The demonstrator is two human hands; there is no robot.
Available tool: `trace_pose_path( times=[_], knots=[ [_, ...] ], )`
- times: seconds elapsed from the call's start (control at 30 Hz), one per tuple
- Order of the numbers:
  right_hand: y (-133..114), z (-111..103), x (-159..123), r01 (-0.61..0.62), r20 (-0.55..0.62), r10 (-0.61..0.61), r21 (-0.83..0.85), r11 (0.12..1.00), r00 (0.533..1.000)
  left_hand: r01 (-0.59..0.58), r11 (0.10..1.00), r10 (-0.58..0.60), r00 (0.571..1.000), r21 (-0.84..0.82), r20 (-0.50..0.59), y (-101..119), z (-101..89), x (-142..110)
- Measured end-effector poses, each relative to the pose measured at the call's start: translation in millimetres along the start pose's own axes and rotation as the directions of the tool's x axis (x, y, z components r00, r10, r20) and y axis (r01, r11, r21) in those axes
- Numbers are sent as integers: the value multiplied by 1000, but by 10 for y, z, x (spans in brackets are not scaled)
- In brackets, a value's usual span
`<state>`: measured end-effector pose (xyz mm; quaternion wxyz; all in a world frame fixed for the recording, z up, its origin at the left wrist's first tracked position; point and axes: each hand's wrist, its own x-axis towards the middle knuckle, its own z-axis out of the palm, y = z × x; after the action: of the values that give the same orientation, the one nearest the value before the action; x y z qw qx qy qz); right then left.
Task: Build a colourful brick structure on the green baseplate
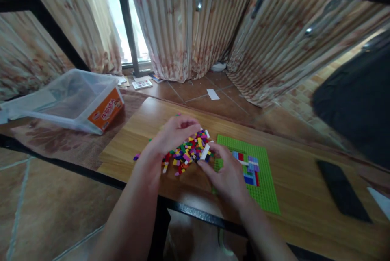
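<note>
A white building brick (205,152) is pinched upright between the thumb and fingers of my right hand (227,171), at the right side of a heap of small colourful bricks (187,153). My left hand (175,133) hangs over the back left of the heap. Its thumb and fingers curl together, and what they hold, if anything, is hidden. Another white brick (207,133) shows just beyond those fingertips. Right of my right hand lies a green studded baseplate (268,179). Blue, red, white and lilac bricks (251,167) sit on it, partly covered by my hand.
The wooden table (298,183) bears a dark phone-like slab (344,192) at right. On the left stands a clear plastic bin (73,86) with an orange label. Paper (213,94) lies on the tiled floor before the curtains (183,29). A dark shape (359,94) fills the far right.
</note>
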<state>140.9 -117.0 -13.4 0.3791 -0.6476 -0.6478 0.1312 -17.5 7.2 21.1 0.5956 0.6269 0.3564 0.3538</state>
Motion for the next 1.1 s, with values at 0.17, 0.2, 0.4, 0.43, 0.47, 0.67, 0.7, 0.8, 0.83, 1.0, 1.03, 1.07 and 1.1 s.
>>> trace_pose_path(
  times=[0.17, 0.2, 0.4, 0.43, 0.47, 0.67, 0.7, 0.8, 0.83, 1.0, 1.03, 1.07, 1.1],
  knots=[
    [140, -149, -60, -45, -54, 49, 68, 997, 997, 53, 997, -68, 905, 47, 420, -135, 425, -2],
    [158, -174, -65, -68, -53, 74, 111, 991, 996, 75, 997, -83, 894, 37, 441, -163, 481, -3],
    [279, -339, -48, -297, -7, 346, 501, 813, 938, 162, 986, -164, 905, 39, 392, -205, 620, -11],
    [299, -366, -44, -324, 20, 370, 530, 784, 929, 161, 986, -163, 905, 38, 394, -202, 637, -13],
    [316, -389, -42, -350, 50, 387, 544, 763, 921, 155, 987, -155, 904, 32, 399, -200, 658, -14],
    [326, -405, -34, -477, 191, 482, 651, 590, 855, 125, 992, -119, 903, 13, 412, -202, 762, -26],
    [318, -394, -30, -488, 214, 494, 691, 533, 843, 131, 991, -120, 904, 0, 411, -196, 763, -27],
    [293, -372, -14, -487, 273, 507, 797, 356, 818, 157, 986, -124, 915, -55, 384, -169, 744, -29],
    [286, -371, -7, -487, 298, 503, 820, 300, 811, 166, 984, -129, 919, -69, 373, -159, 733, -30],
    [255, -375, 17, -520, 425, 472, 850, 85, 772, 233, 967, -186, 926, -107, 329, -130, 701, -33],
    [249, -368, 18, -519, 425, 471, 851, 84, 773, 245, 963, -199, 928, -112, 315, -131, 702, -32],
    [244, -356, 17, -515, 414, 472, 851, 104, 778, 253, 961, -210, 931, -115, 298, -134, 705, -30],
    [241, -341, 14, -511, 395, 478, 848, 138, 785, 260, 959, -220, 933, -112, 283, -139, 710, -27]
  ],
)
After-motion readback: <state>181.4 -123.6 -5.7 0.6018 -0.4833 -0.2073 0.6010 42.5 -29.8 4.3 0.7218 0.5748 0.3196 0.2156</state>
